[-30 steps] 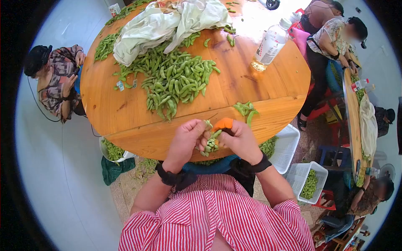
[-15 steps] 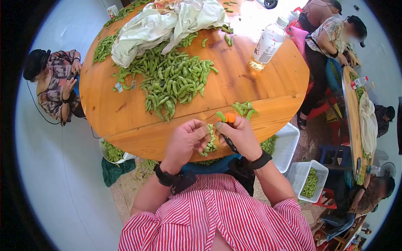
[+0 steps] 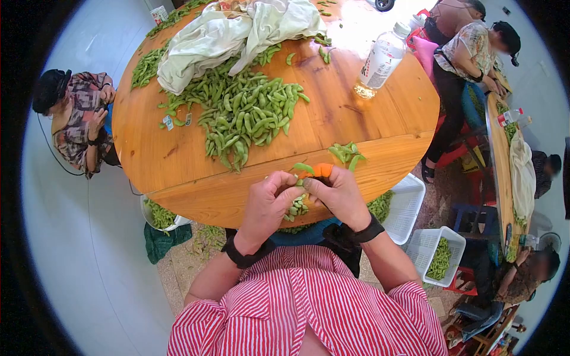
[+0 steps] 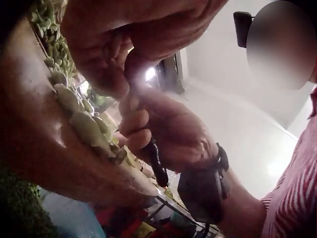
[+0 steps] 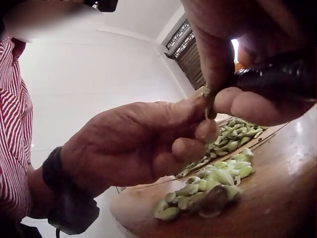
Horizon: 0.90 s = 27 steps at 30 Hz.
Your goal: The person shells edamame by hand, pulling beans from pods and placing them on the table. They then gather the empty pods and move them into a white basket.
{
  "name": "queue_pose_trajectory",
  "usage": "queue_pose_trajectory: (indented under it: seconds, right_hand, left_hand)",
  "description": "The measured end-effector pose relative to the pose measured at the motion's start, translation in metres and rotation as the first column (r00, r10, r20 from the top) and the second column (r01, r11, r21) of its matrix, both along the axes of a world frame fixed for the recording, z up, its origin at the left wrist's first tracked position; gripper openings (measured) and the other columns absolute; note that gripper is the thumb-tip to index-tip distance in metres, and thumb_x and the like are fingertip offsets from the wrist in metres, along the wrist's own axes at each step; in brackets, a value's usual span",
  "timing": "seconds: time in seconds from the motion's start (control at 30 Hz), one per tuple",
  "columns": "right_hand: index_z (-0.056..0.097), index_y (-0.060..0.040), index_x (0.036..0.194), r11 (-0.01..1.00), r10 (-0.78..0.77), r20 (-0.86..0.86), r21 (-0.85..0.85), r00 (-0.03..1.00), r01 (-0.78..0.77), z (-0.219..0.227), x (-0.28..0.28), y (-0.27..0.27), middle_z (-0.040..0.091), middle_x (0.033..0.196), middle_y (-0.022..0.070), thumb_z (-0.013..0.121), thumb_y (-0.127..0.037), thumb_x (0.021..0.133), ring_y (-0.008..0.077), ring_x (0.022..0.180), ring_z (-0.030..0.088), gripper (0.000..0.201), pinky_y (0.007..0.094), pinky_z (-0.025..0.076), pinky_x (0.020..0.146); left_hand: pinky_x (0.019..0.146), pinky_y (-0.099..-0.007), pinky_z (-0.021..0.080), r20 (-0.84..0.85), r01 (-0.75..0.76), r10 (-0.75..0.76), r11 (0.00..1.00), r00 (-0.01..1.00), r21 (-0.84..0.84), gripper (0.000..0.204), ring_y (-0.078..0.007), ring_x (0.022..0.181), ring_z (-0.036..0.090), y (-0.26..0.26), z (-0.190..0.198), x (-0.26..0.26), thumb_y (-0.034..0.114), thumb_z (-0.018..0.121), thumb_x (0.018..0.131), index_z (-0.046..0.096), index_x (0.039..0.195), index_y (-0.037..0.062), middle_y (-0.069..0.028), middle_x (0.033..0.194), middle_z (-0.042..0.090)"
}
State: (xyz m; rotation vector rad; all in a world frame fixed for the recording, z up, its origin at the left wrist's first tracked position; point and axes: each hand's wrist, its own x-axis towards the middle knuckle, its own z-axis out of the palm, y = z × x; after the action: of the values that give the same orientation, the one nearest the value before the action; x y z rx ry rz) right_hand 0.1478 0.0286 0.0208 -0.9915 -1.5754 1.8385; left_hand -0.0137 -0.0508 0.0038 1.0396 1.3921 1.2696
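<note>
In the head view my left hand (image 3: pixel 270 202) and right hand (image 3: pixel 338 196) meet over the near edge of the round wooden table (image 3: pixel 380 127). A green soybean pod (image 3: pixel 304 168) shows at the fingertips where they meet. My left thumb and fingers pinch a small green piece of pod (image 5: pixel 206 96), right at the right fingertips. The right hand grips a tool by its black handle (image 5: pixel 277 79); its working end is hidden. An orange cover (image 3: pixel 322 170) wraps a right finger. Just below the fingers lies a small heap of pale green pods (image 5: pixel 213 186).
A big heap of soybean pods (image 3: pixel 249 115) lies behind the hands, beside a white cloth (image 3: pixel 208 44). A few pods (image 3: pixel 347 154) and a bottle (image 3: pixel 380 62) are to the right. White baskets (image 3: pixel 436 255) stand on the floor. Other people sit left and right.
The hands parted, with a pod out at the tip of the orange-covered finger; now they have come back together, pod between their fingertips. The black handle, plain half a second ago, is mostly covered in the head view.
</note>
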Motion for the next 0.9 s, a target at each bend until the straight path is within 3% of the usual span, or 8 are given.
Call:
queue_pose_trajectory:
  seconds: [0.13, 0.2, 0.3, 0.43, 0.53, 0.6, 0.8, 0.9]
  right_hand:
    - [0.067, 0.0018, 0.101, 1.0, -0.016, 0.049, 0.023, 0.999, 0.015, 0.0, 0.0, 0.0, 0.064, 0.079, -0.0014, 0.064, -0.011, 0.092, 0.0032, 0.065, 0.055, 0.016, 0.0214, 0.045, 0.058]
    - [0.067, 0.0019, 0.1, 0.999, -0.024, 0.073, 0.042, 0.997, 0.021, -0.001, 0.0, -0.001, 0.064, 0.078, -0.0016, 0.064, -0.011, 0.091, 0.003, 0.065, 0.055, 0.016, 0.0214, 0.045, 0.058]
    - [0.067, 0.0023, 0.098, 0.998, -0.042, 0.076, 0.043, 0.996, 0.039, -0.003, -0.002, -0.002, 0.063, 0.075, -0.0023, 0.062, -0.01, 0.09, 0.0021, 0.065, 0.053, 0.016, 0.0212, 0.044, 0.056]
    - [0.066, 0.0018, 0.097, 0.996, -0.083, 0.029, -0.037, 0.996, 0.084, -0.01, -0.006, -0.006, 0.061, 0.073, -0.0025, 0.06, -0.01, 0.09, 0.0026, 0.062, 0.053, 0.015, 0.0208, 0.044, 0.056]
    - [0.066, 0.0014, 0.097, 0.994, -0.095, 0.006, -0.054, 0.995, 0.096, -0.012, -0.007, -0.007, 0.061, 0.073, -0.0019, 0.058, -0.01, 0.091, 0.0033, 0.061, 0.054, 0.015, 0.0208, 0.044, 0.055]
    - [0.065, 0.0012, 0.097, 0.994, -0.094, 0.005, -0.056, 0.996, 0.094, -0.011, -0.007, -0.007, 0.061, 0.074, -0.0015, 0.058, -0.01, 0.091, 0.0038, 0.061, 0.054, 0.015, 0.0209, 0.045, 0.055]
    - [0.064, 0.0008, 0.1, 0.99, -0.039, -0.041, -0.14, 0.998, 0.033, -0.006, -0.005, -0.002, 0.063, 0.076, -0.0001, 0.056, -0.011, 0.092, 0.0054, 0.061, 0.056, 0.016, 0.0218, 0.048, 0.055]
    - [0.063, -0.001, 0.099, 0.985, 0.027, -0.075, -0.168, 0.997, -0.04, -0.005, -0.004, -0.003, 0.062, 0.074, -0.0006, 0.055, -0.007, 0.092, 0.0061, 0.059, 0.057, 0.012, 0.0218, 0.048, 0.055]
  left_hand:
    - [0.054, -0.0203, 0.043, -0.072, -0.005, 0.003, 1.0, 0.997, -0.026, 0.013, -0.0027, 0.061, 0.051, -0.002, 0.003, 0.001, 0.008, 0.064, 0.092, 0.062, 0.101, -0.0002, 0.0025, 0.076, 0.06]
    - [0.055, -0.0261, 0.042, -0.153, -0.051, 0.054, 0.998, 0.987, 0.024, 0.011, -0.007, 0.061, 0.051, -0.001, 0.005, 0.004, 0.007, 0.066, 0.089, 0.062, 0.091, -0.003, -0.0039, 0.069, 0.059]
    - [0.056, -0.0276, 0.043, -0.207, -0.076, 0.088, 0.995, 0.974, 0.062, 0.011, -0.0095, 0.06, 0.051, -0.001, 0.006, 0.008, 0.007, 0.066, 0.089, 0.062, 0.09, -0.0037, -0.0053, 0.068, 0.058]
    - [0.054, -0.0265, 0.043, -0.167, -0.094, 0.101, 0.994, 0.981, 0.054, 0.011, -0.009, 0.058, 0.052, -0.001, 0.002, 0.012, 0.008, 0.064, 0.091, 0.062, 0.092, -0.003, -0.0044, 0.069, 0.059]
    - [0.052, -0.0234, 0.044, -0.093, -0.102, 0.099, 0.994, 0.991, -0.028, 0.013, -0.0071, 0.057, 0.054, -0.002, 0.005, 0.011, 0.012, 0.061, 0.095, 0.064, 0.095, -0.0013, -0.0024, 0.071, 0.06]
    - [0.05, -0.0205, 0.046, 0.146, -0.033, 0.042, 0.998, 0.988, -0.06, 0.019, -0.0053, 0.056, 0.055, 0.0, -0.004, 0.006, 0.018, 0.056, 0.1, 0.064, 0.097, 0.0005, -0.0007, 0.074, 0.062]
    - [0.048, -0.0191, 0.047, 0.433, 0.091, 0.007, 0.975, 0.901, -0.205, 0.023, -0.0057, 0.056, 0.056, 0.004, 0.003, -0.005, 0.025, 0.05, 0.103, 0.061, 0.098, 0.0051, 0.0003, 0.076, 0.062]
    - [0.046, -0.0191, 0.046, 0.469, -0.01, 0.099, 0.982, 0.878, -0.189, 0.023, -0.005, 0.055, 0.056, 0.007, -0.008, -0.007, 0.025, 0.052, 0.103, 0.06, 0.1, 0.0038, -0.0005, 0.079, 0.062]
